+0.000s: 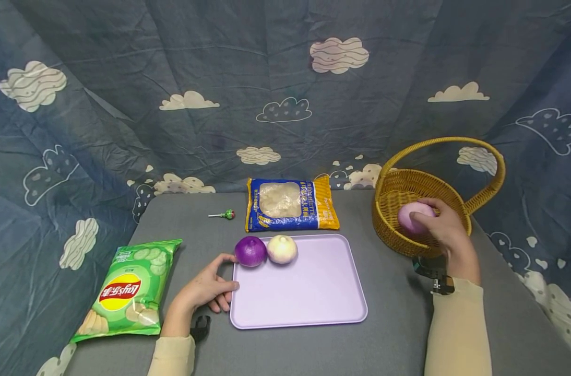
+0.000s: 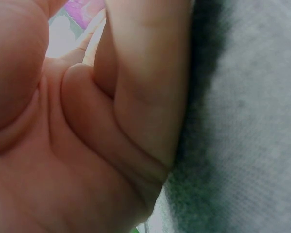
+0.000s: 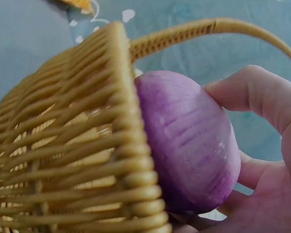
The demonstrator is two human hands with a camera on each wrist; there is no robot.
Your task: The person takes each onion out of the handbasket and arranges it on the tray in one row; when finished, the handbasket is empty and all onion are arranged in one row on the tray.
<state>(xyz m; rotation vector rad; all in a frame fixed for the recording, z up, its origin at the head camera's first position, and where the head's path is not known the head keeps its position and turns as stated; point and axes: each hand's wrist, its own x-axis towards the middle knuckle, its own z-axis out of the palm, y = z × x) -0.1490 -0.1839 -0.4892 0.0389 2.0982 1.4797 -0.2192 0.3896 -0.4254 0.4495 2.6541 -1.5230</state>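
Note:
In the head view, my right hand (image 1: 447,227) holds a pale purple onion (image 1: 413,218) at the opening of a wicker basket (image 1: 393,237). The right wrist view shows that onion (image 3: 189,141) beside the basket rim (image 3: 128,121), with the thumb against its skin. My left hand (image 1: 210,284) grips the left edge of a lilac tray (image 1: 309,292), thumb on the rim and index fingertip close to a dark purple onion (image 1: 250,251). A whitish onion (image 1: 283,249) sits next to it on the tray. In the left wrist view, the palm (image 2: 77,170) hides most of the tray.
A blue and yellow pasta bag (image 1: 290,204) lies behind the tray. To its left is a lollipop (image 1: 226,214). A green bag of chips (image 1: 126,292) lies left of my left hand. The basket's tall handle (image 1: 440,140) arches over its opening.

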